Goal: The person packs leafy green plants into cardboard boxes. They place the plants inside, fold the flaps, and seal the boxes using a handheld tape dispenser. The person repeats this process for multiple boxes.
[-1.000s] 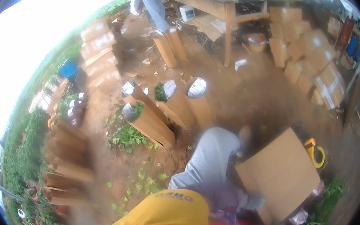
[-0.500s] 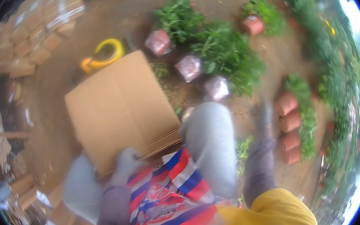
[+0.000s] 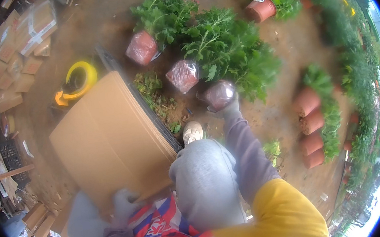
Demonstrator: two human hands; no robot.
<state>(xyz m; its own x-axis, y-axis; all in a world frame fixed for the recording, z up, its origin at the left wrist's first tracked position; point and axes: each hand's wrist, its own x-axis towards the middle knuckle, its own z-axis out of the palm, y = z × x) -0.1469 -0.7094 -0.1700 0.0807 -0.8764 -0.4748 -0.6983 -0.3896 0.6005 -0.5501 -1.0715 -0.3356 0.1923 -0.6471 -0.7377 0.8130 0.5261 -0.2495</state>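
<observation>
My gloved right hand [image 3: 227, 110] reaches forward, its fingers closed around the base of a leafy plant's pot [image 3: 219, 95] wrapped in clear film. This plant lies on its side, its green leaves [image 3: 258, 75] pointing away to the right. Beside it lie two more wrapped pots, the middle one [image 3: 183, 76] and the farther one [image 3: 141, 48], both with leafy tops. My gloved left hand [image 3: 125, 203] is at the near edge of a stack of flat cardboard [image 3: 108, 137] before my knees; its fingers are blurred.
A yellow tape roll on a dispenser [image 3: 83, 79] lies beyond the cardboard. Packed boxes [image 3: 32, 28] are piled at far left. At right, several brown pots [image 3: 310, 123] with plants lie on the ground, another pot [image 3: 261, 9] farther off. A plant row [image 3: 366, 98] lines the right side.
My right hand has moved from the right, over the ground, to the nearest wrapped pot and closed on it. In view, the cardboard and plants have shifted left as my head turned.
</observation>
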